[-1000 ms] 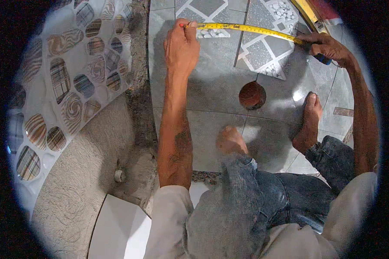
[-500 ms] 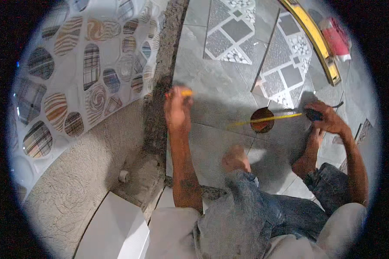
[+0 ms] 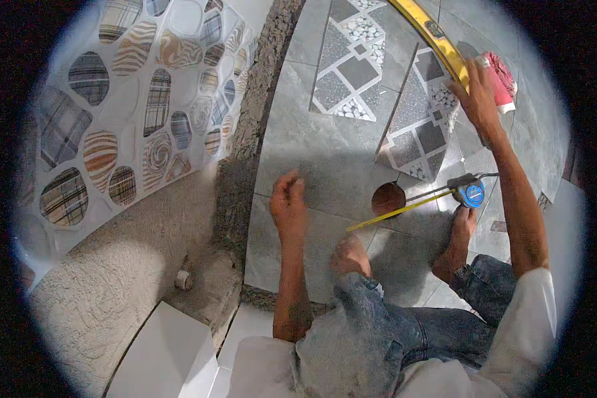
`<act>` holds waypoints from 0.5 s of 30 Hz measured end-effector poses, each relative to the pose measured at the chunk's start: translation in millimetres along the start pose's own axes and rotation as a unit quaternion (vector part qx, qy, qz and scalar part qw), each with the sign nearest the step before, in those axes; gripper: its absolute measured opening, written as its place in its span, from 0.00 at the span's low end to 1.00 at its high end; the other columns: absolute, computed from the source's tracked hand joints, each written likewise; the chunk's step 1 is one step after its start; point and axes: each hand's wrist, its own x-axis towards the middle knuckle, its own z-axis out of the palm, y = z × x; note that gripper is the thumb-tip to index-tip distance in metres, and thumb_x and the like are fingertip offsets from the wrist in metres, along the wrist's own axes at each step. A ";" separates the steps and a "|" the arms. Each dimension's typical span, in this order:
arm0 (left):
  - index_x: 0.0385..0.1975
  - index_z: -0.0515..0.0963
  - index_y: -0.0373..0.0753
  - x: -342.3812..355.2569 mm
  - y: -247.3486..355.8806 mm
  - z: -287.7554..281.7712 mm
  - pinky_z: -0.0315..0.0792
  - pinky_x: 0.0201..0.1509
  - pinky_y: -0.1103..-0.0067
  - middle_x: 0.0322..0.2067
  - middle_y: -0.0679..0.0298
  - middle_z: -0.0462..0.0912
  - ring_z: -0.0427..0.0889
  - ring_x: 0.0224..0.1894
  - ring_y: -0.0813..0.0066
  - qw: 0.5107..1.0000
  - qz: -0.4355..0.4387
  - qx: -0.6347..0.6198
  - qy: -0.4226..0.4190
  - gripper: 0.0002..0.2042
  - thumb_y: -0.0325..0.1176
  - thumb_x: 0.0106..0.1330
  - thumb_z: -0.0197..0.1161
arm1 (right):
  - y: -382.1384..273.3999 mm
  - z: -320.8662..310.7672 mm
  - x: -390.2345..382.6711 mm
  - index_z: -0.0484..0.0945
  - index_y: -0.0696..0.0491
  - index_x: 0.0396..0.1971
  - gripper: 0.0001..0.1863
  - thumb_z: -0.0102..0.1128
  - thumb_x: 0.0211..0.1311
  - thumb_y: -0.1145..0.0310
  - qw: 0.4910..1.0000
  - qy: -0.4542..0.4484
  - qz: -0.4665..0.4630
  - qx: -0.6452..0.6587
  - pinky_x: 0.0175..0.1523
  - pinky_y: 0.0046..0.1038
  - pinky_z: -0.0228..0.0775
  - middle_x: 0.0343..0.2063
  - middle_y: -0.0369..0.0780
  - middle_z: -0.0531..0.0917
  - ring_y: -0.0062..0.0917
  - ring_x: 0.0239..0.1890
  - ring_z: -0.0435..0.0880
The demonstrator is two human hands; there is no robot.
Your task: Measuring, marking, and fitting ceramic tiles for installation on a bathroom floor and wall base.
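Observation:
My right hand [image 3: 479,99] is at the near end of a yellow spirit level [image 3: 434,32], thumb on one side and fingers on the other. My left hand [image 3: 288,205] hovers over the grey floor tiles with its fingers curled in; what they hold, if anything, is hidden. A blue tape measure [image 3: 471,194] rests on the floor by my right foot. Its yellow blade [image 3: 404,211] is drawn out leftward, passing beside the round hole [image 3: 388,199] in the tiles.
Two cut patterned tile pieces [image 3: 358,63] [image 3: 421,126] lie on the floor ahead. A red and white packet [image 3: 501,83] is right of the level. At left, a pebble-patterned tiled wall [image 3: 139,99] stands above rough cement [image 3: 123,272], with a white tile [image 3: 159,351] nearby.
My right hand has let go of the tape measure and moved forward to the level. My left hand has come nearer; the orange object seen in it no longer shows.

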 end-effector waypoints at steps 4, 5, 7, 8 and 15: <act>0.45 0.75 0.34 -10.1 15.8 20.8 0.70 0.44 0.78 0.38 0.61 0.77 0.75 0.37 0.74 0.997 0.016 0.042 -0.065 0.13 0.33 0.63 0.59 | 11.5 32.0 42.3 0.57 0.62 0.60 0.38 0.57 0.58 0.51 1.000 -0.019 0.007 -0.014 0.58 0.43 0.62 0.52 0.57 0.69 0.50 0.54 0.69; 0.45 0.75 0.34 -12.5 20.1 27.1 0.70 0.44 0.78 0.38 0.61 0.77 0.75 0.37 0.74 0.997 0.005 0.043 -0.063 0.13 0.33 0.63 0.59 | 12.5 30.1 48.8 0.60 0.63 0.57 0.37 0.57 0.58 0.51 0.997 -0.069 0.029 -0.010 0.56 0.44 0.64 0.49 0.58 0.71 0.51 0.51 0.71; 0.45 0.75 0.33 -14.2 30.2 41.8 0.70 0.44 0.76 0.37 0.58 0.77 0.76 0.37 0.69 0.993 0.012 0.056 -0.101 0.15 0.35 0.61 0.61 | 9.9 16.1 59.9 0.63 0.65 0.54 0.35 0.56 0.58 0.50 0.992 -0.117 0.052 -0.013 0.54 0.44 0.65 0.46 0.58 0.73 0.52 0.48 0.73; 0.45 0.75 0.33 -12.8 36.3 50.0 0.70 0.44 0.76 0.37 0.58 0.77 0.76 0.37 0.69 0.994 0.031 0.041 -0.094 0.15 0.35 0.61 0.61 | 4.5 6.7 65.5 0.65 0.65 0.49 0.33 0.56 0.58 0.48 0.990 -0.128 0.055 0.002 0.51 0.44 0.67 0.43 0.58 0.74 0.52 0.45 0.74; 0.56 0.65 0.31 -7.7 76.8 88.5 0.65 0.57 0.66 0.51 0.45 0.71 0.71 0.53 0.50 0.964 0.145 0.099 -0.202 0.34 0.44 0.53 0.68 | -116.5 -5.4 58.0 0.69 0.64 0.36 0.33 0.60 0.52 0.44 0.940 -0.031 0.262 0.216 0.42 0.41 0.67 0.32 0.58 0.76 0.50 0.36 0.76</act>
